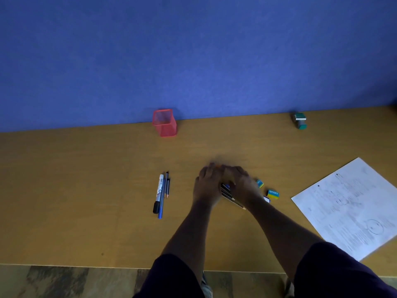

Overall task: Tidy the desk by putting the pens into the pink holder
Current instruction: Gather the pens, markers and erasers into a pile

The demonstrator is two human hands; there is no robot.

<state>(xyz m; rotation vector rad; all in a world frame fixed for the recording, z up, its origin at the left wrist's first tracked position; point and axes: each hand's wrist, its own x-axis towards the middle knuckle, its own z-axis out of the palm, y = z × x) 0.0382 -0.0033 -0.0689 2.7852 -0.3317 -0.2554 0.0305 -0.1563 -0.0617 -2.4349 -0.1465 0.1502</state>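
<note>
The pink mesh holder [164, 123] stands upright at the back of the desk, against the blue partition. My left hand [206, 187] and my right hand [241, 182] meet at the desk's middle, fingers curled over a bundle of dark pens and pencils [228, 192] that shows between them; its tips stick out toward me under my right wrist. A second group lies to the left: a white marker with a black cap [158, 193], a blue pen [161, 203] and two thin pencils [167, 186], side by side. The holder is well apart from both hands.
Small erasers lie just right of my right hand: a teal one [260, 183], a blue-yellow one [273, 194] and a white-blue one [266, 199]. A printed sheet [352, 207] covers the right front. A green stamp [300, 121] sits at the back right. The desk's front edge [86, 265] is near me.
</note>
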